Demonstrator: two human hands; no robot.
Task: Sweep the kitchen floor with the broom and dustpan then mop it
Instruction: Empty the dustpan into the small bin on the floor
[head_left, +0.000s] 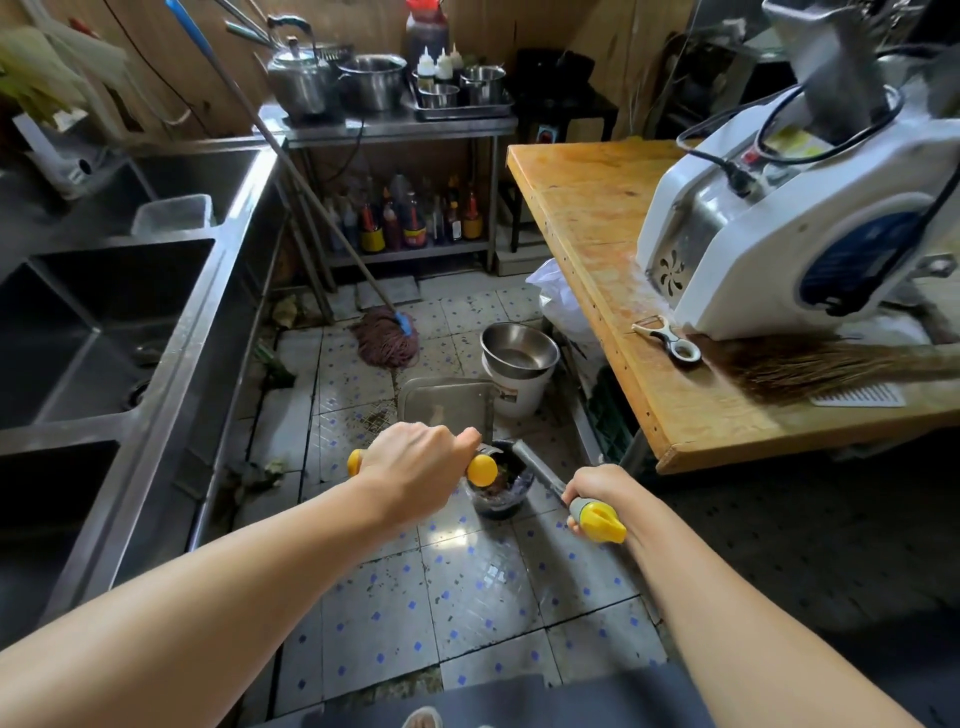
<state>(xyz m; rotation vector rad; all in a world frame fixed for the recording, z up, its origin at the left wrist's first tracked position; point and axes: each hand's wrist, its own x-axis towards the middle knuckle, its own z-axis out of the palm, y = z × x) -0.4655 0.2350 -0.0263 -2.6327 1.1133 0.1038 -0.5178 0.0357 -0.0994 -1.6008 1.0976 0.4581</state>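
Closest in, a yellow-ended handle (480, 469) is gripped by the left hand (415, 467), fingers wrapped right round it. A second yellow-capped handle (597, 521) is held in the right hand's (602, 491) curled grip, its grey shaft running down to a dark tub (498, 488) on the tiled floor (467, 597). Just past that, a metal dustpan (447, 405) is seen on the floor beside a white bucket (519, 387). The broom (810, 366) is laid on the wooden desk (597, 218) to the right. Farther back, the mop (387, 340) is leaned by the sink (156, 338).
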